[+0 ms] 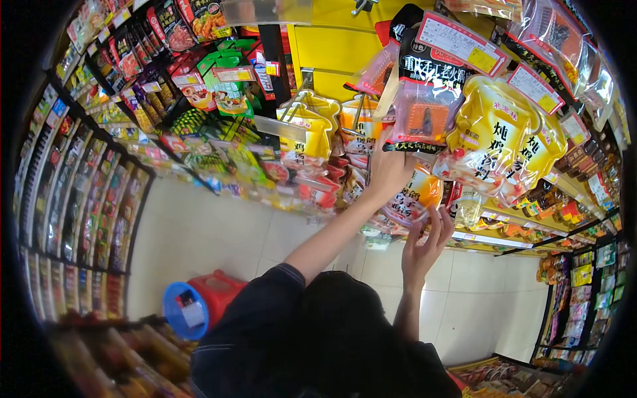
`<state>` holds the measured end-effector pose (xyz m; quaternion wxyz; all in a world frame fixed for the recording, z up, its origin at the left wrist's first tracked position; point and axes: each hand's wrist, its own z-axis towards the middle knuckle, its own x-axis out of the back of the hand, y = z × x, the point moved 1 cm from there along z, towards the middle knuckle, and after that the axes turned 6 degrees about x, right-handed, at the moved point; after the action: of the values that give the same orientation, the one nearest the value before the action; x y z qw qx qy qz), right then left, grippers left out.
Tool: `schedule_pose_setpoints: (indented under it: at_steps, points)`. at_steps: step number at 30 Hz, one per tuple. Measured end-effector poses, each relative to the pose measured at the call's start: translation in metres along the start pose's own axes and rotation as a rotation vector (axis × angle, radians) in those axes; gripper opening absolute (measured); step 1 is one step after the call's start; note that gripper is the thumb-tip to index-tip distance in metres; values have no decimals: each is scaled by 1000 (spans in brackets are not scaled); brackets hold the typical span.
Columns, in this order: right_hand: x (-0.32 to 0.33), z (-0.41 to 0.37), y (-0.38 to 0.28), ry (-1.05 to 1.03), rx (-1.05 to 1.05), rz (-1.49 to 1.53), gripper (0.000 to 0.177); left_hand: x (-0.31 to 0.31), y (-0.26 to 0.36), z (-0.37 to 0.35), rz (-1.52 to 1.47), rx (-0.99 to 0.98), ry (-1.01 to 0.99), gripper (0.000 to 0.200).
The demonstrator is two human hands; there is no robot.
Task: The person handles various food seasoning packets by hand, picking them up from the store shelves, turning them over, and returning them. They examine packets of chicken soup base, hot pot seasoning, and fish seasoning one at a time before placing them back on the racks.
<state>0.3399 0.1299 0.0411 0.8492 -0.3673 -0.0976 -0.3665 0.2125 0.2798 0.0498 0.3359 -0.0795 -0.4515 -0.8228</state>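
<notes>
My left hand (390, 171) reaches in among the hanging food packets, right under a black-topped hot pot seasoning packet (424, 109). Its fingers are hidden there. Just below it is an orange-and-white chicken soup seasoning packet (413, 198). My right hand (426, 244) is lower and to the right, its fingers apart and slightly curved, fingertips at that packet's lower right edge. To the right hang large yellow stewed-chicken soup packets (494, 136). More yellow packets (308, 129) hang on hooks left of my left hand.
Price tags (459, 43) on hooks jut out above my hands. Green and red packets (229, 83) fill the rack to the left. A red basket (217, 292) and a blue container (186, 310) stand on the tiled floor (179, 232). Stocked shelves (76, 199) line the far left.
</notes>
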Motion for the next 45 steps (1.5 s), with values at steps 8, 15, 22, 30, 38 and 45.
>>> schedule_pose_setpoints:
  at_steps: [8, 15, 22, 30, 38, 45]
  points:
    - [-11, -39, 4, -90, -27, 19, 41, 91, -40, -41, -53, 3, 183, 20]
    - [-25, -48, -7, -103, 11, -57, 38, 171, -124, -48, 198, 203, 471, 35]
    - [-29, -59, -13, -110, 5, -12, 40, 182, -186, -27, -131, 325, 162, 52]
    - [-29, -68, -20, -109, -46, 29, 39, 221, -147, -23, -409, 490, 107, 30]
    - [-28, -57, -30, -108, 12, 42, 41, 272, -139, -39, -671, 738, -106, 28]
    - [-29, -50, -28, -105, 37, 71, 45, 274, -115, -74, -769, 764, -83, 32]
